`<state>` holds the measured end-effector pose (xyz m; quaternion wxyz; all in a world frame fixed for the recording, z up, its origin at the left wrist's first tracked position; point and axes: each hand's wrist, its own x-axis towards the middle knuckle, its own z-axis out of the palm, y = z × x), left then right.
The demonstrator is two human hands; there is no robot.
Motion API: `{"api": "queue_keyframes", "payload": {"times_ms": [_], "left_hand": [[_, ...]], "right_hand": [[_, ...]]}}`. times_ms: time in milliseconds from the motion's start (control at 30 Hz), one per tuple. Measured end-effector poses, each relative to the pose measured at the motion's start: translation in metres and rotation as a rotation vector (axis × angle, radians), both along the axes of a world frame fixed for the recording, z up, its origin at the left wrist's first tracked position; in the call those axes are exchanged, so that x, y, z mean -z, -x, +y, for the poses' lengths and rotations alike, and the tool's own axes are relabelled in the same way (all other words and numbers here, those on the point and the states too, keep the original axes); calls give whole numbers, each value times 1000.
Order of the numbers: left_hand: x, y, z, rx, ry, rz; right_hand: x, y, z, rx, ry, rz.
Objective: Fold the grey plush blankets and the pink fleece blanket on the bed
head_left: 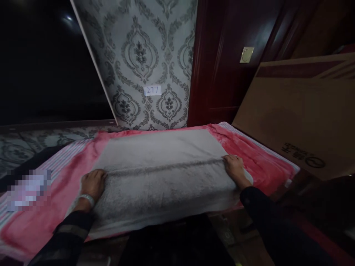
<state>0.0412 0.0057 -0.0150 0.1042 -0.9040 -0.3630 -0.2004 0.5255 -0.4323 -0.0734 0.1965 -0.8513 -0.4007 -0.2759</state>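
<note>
Gripping a grey cloth (163,188) at both ends of its crosswise edge: left hand (93,183), fingers closed on the left end; right hand (235,169), fingers closed on the right. Cloth laid on pink blanket (257,162), striped sheet (59,162) beneath. Cardboard box (299,111), to the right. Label "277" (152,90), on patterned wallpaper (140,51).

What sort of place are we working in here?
Probably a room in a home: patterned wallpaper, a large dark screen at left, and a gray cloth lying over pink fabric suggest it.
</note>
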Motion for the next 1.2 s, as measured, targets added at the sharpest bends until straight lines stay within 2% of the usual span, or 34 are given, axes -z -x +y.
{"api": "queue_keyframes", "payload": {"times_ms": [233, 433, 533, 633, 800, 900, 1000, 1100, 1200], "left_hand": [[-19, 17, -27, -2, -56, -223], [-56, 58, -65, -33, -189, -410], [-90, 79, -82, -82, -282, -437], [-135, 93, -93, -160, -369, -479], [-211, 95, -94, -152, -449, -523], [-237, 84, -79, -114, -434, -504], [-250, 56, -51, -83, -386, -413], [-251, 6, -16, -56, -308, -236], [-232, -50, 15, -97, -225, -121]], "right_hand": [[-22, 19, -31, -39, -112, -77], [-52, 50, -82, 41, -301, -118], [-85, 68, -101, 85, -361, -118], [-131, 82, -112, 157, -385, -138], [-204, 91, -113, 200, -400, -190], [-227, 77, -101, 139, -378, -173], [-238, 36, -69, 42, -275, -141], [-241, -17, -8, -32, -128, -81], [-223, -49, 61, 110, -73, 46]]}}
